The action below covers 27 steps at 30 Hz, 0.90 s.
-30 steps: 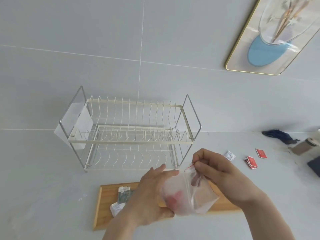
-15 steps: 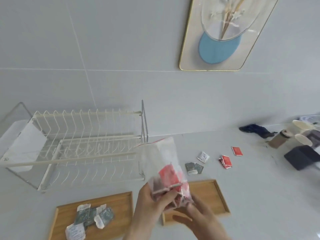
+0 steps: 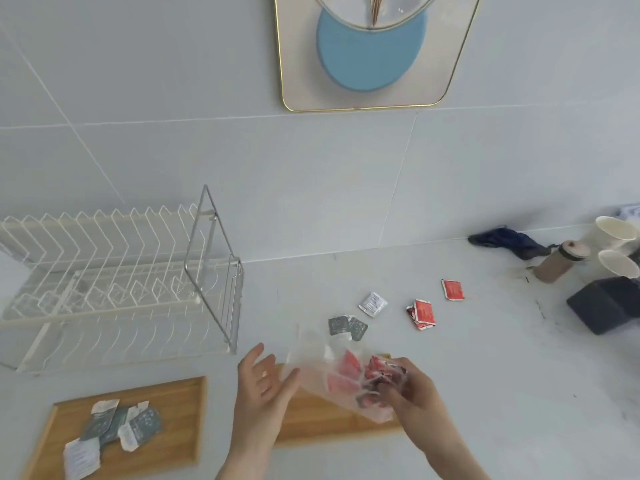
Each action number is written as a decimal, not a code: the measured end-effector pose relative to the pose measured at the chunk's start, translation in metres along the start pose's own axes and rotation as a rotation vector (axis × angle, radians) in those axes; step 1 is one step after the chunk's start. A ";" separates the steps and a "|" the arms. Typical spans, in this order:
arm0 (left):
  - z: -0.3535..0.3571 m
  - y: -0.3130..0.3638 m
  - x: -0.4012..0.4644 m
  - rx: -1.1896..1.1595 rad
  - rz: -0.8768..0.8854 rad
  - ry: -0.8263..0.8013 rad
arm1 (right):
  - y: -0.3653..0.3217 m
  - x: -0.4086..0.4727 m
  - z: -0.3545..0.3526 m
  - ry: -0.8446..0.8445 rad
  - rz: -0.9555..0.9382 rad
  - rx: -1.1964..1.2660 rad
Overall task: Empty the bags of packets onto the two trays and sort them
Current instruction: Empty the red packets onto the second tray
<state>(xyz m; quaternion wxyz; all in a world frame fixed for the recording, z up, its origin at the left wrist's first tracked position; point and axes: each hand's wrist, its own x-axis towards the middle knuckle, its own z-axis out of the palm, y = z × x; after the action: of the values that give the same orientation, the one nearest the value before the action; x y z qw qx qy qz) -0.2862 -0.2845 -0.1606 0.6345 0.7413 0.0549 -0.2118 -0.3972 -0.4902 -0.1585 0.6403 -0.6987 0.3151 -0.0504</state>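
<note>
Clear plastic bag (image 3: pixel 323 375) is held over the right wooden tray (image 3: pixel 311 424), tilted, lower end at about 4 o'clock from frame centre. Red packets (image 3: pixel 349 370) are seen bunched inside it near the right hand (image 3: pixel 407 393). Right-hand fingers are clenched around the bag's packed end. Left hand (image 3: pixel 263 386) is spread flat, fingers released, palm up against the bag's other end at its 9 o'clock side; whether the bag is actually touched cannot be told because of blur.

Left wooden tray (image 3: pixel 180 424) is located at 7 o'clock, loaded with a small pile of grey-green and white packets (image 3: pixel 114 427).

Loose items lie on the counter (image 3: pixel 485 393) at 1–3 o'clock from the bag: two dark grey packets (image 3: pixel 346 326) overlapping, one white packet (image 3: pixel 372 304) just beyond them, a folded red packet stack (image 3: pixel 421 314), a single red packet (image 3: pixel 452 289) further out.

White wire dish rack (image 3: pixel 114 275) is placed at 9 o'clock against the tiled wall. At 3 o'clock, far edge: dark blue cloth (image 3: pixel 505 240), tan bottle (image 3: pixel 559 259) lying tilted, two paper cups (image 3: pixel 616 244), dark box (image 3: pixel 606 304). Gold-framed picture (image 3: pixel 370 53) is mounted at 12 o'clock.
</note>
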 end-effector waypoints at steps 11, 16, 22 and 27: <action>0.045 -0.015 0.024 0.853 0.328 -0.352 | -0.007 0.040 -0.034 -0.209 -0.246 -0.782; 0.060 -0.016 0.028 0.956 0.285 -0.263 | -0.018 0.045 -0.040 -0.165 -0.359 -0.638; 0.055 -0.015 0.035 0.849 0.247 -0.216 | -0.003 0.053 -0.045 -0.051 -0.233 -0.281; 0.053 -0.021 0.045 0.817 0.193 -0.239 | 0.001 0.057 -0.042 -0.018 -0.352 -0.300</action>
<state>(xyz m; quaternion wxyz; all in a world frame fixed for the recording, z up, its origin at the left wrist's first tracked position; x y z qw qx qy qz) -0.2662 -0.3402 -0.2025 0.3077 0.9035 -0.1769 -0.2404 -0.3719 -0.5554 -0.1708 0.5134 -0.8307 0.1864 -0.1078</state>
